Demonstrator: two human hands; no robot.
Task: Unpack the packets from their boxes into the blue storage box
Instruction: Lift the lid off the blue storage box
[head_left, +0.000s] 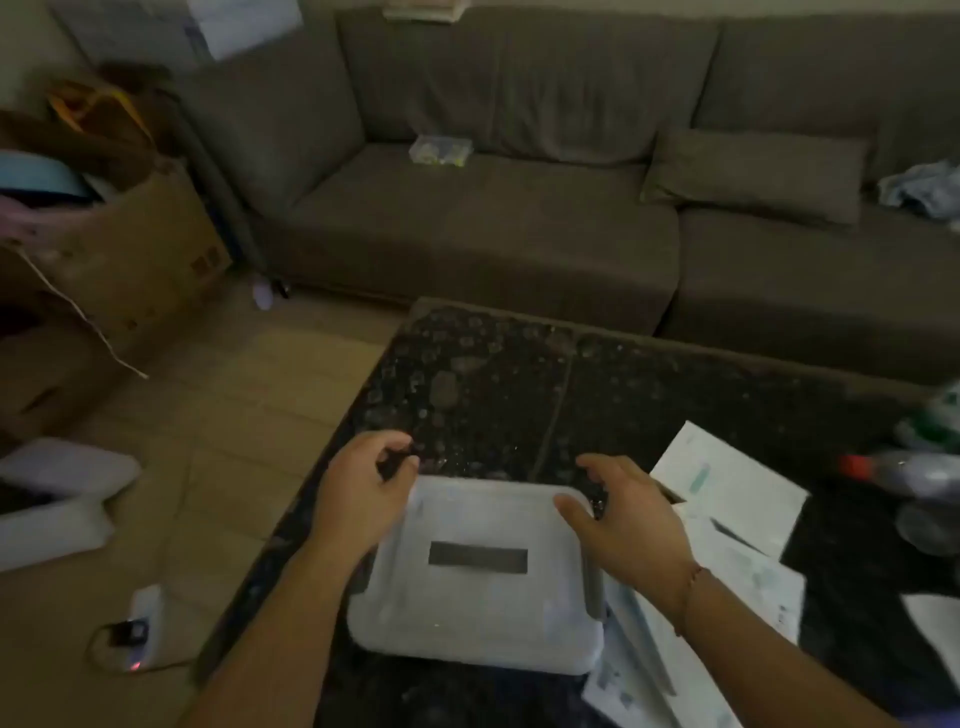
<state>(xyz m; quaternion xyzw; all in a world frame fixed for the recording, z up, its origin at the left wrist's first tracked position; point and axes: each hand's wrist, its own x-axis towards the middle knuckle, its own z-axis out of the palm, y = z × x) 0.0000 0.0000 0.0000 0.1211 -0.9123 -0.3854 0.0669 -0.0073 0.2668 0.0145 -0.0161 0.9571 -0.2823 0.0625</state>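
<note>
- One storage box (475, 587) sits on the near left part of the dark speckled table (597, 395), its pale lid closed, with one dark rectangular label on top; no writing on it can be read.
- Two hands are at the box's far corners. The left hand (358, 493) has its fingers curled at the far left corner, but whether it grips the lid cannot be told.
- The right hand (618, 514) has its fingers spread and loosely bent, the thumb touching the lid near the far right corner.
- About three flat white packet boxes (727, 483) lie just right of the storage box, overlapping; their teal print is too blurred to read.
- One bottle with a red cap (904, 470) lies further right.
- One grey sofa (493, 182) stands behind the table, and one cardboard box (135, 260) on the floor at left.
</note>
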